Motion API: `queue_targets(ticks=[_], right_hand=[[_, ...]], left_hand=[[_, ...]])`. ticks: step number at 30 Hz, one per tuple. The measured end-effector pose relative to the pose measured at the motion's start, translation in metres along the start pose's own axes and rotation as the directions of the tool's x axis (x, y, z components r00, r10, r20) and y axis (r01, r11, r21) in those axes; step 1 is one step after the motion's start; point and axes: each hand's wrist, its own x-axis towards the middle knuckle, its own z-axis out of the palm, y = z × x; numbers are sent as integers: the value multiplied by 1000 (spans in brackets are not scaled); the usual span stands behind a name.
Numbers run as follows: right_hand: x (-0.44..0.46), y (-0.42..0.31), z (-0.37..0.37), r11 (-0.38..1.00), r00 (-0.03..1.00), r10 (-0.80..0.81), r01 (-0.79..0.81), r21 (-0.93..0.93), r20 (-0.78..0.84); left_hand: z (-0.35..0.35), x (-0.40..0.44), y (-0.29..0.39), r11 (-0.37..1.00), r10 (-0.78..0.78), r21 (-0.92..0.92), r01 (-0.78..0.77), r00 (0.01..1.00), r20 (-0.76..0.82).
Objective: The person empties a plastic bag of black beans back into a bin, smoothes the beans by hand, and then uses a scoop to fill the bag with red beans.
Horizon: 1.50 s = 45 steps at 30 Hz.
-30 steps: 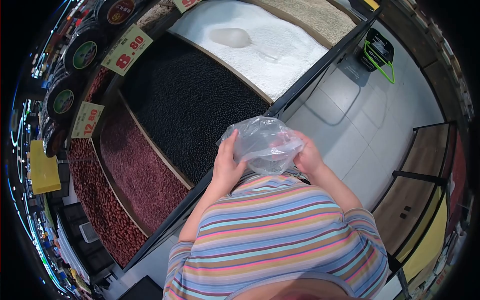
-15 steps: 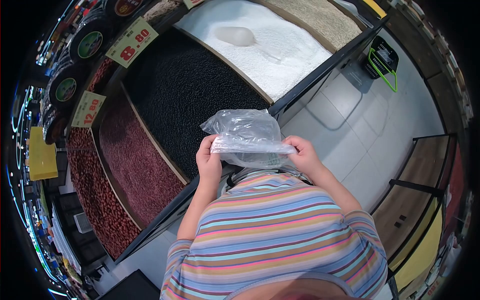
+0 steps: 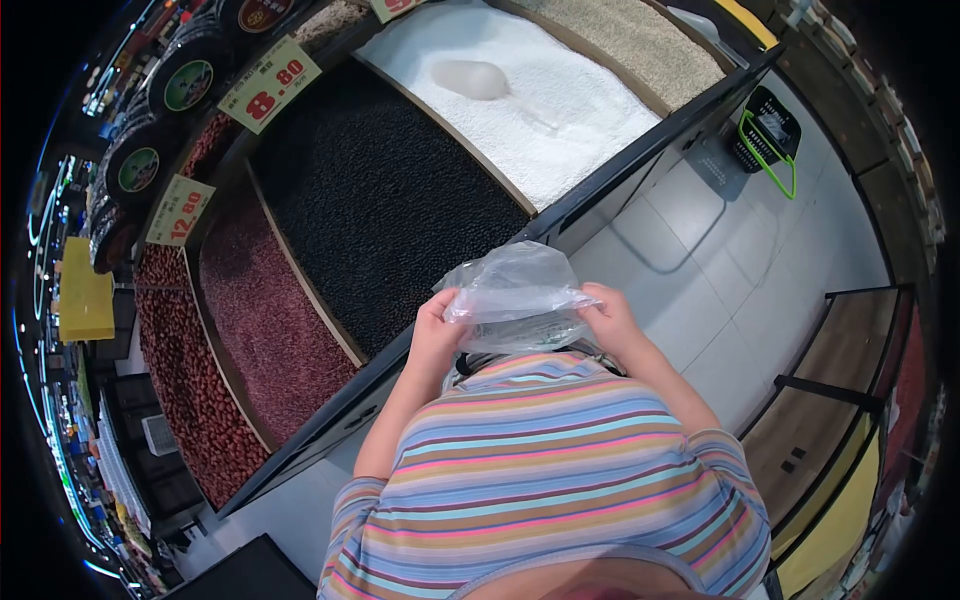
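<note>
A clear plastic bag (image 3: 520, 285) is stretched between my two hands in front of my body. My left hand (image 3: 437, 322) pinches its left edge, and my right hand (image 3: 607, 315) grips the right edge. Its upper part puffs out beyond the hands, and faint green print shows low on it. Past the bag on the left lies a bin of black beans (image 3: 370, 200), whose front rim is close to the bag. A scoop (image 3: 475, 80) rests on white grains (image 3: 560, 110) in the neighbouring bin.
Further left are bins of dark red grains (image 3: 275, 320) and red beans (image 3: 200, 400). Price signs (image 3: 268, 85) stand along the back. A black basket with a green handle (image 3: 768, 135) sits on the tiled floor (image 3: 700, 270). Wooden shelving (image 3: 810, 420) stands at right.
Both hands and the bag have shifted slightly, the left hand moving right and down. The bag's top is puffed up more, and the hands are a little closer together.
</note>
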Motion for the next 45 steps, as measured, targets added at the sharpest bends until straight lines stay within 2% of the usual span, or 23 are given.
queue_targets(ticks=[2, 4, 6, 7, 10, 13, 15, 17, 18, 19, 21, 23, 26, 28, 33, 37, 40, 43, 45], right_hand=[[-1, 9, -7, 988, 996, 85, -79, 136, -35], [-2, 1, -12, 957, 985, 171, -158, 242, -34], [0, 6, -21, 950, 987, 142, -156, 272, 70], [1, 7, -23, 945, 985, 125, -155, 289, 118], [4, -3, -20, 928, 955, 116, -202, 313, 274], [15, -24, -11, 886, 938, 128, -254, 388, 322], [29, -15, -4, 925, 960, 113, -196, 325, 258], [48, -6, 3, 953, 981, 94, -138, 271, 170], [58, -2, 6, 962, 990, 86, -112, 249, 115], [70, -3, 9, 970, 995, 75, -87, 227, 60], [96, -8, 9, 998, 998, 2, 2, 60, -55], [126, -13, 9, 989, 984, -65, 41, -141, -169], [174, -25, 8, 857, 944, -231, 84, -509, -233], [211, -16, 3, 718, 895, -405, 183, -672, -189], [285, -6, -7, 471, 913, -379, 46, -881, -155], [334, 2, -14, 305, 971, -172, -109, -946, -167], [360, 17, -15, 189, 982, -111, -133, -973, -155], [375, 26, -15, 173, 986, -78, -129, -976, -144], [378, 27, -14, 230, 987, -29, -148, -962, -159]], left_hand=[[17, -5, 6, 981, 56, 183, -63, 998, 43], [23, -7, 7, 959, 42, 278, -50, 999, 35], [18, -6, -3, 915, 63, 397, -64, 998, 16], [13, -7, -6, 908, 138, 399, -131, 990, 9], [-13, -11, -5, 980, 148, 162, -115, 966, -211], [-44, -14, 5, 947, 216, -134, -293, 886, -409], [-61, -22, 18, 905, 182, -217, -366, 794, -581], [-101, -27, 6, 868, 109, -298, -398, 737, -667], [-100, -30, 15, 834, 51, -360, -418, 708, -704], [-102, -31, 19, 819, 25, -387, -424, 699, -715], [-111, -38, 23, 788, -38, -439, -431, 679, -733], [-136, -46, 14, 750, -15, -480, -455, 714, -700], [-153, -57, 17, 725, 6, -497, -477, 726, -687], [-163, -65, 20, 728, -5, -488, -482, 707, -707], [-168, -76, 24, 710, -25, -481, -514, 665, -746], [-163, -78, 23, 699, -17, -451, -555, 618, -786], [-156, -81, 16, 695, -9, -427, -578, 587, -810], [-143, -80, 13, 679, -27, -429, -595, 564, -825], [-138, -78, 11, 693, -30, -423, -583, 563, -826]])
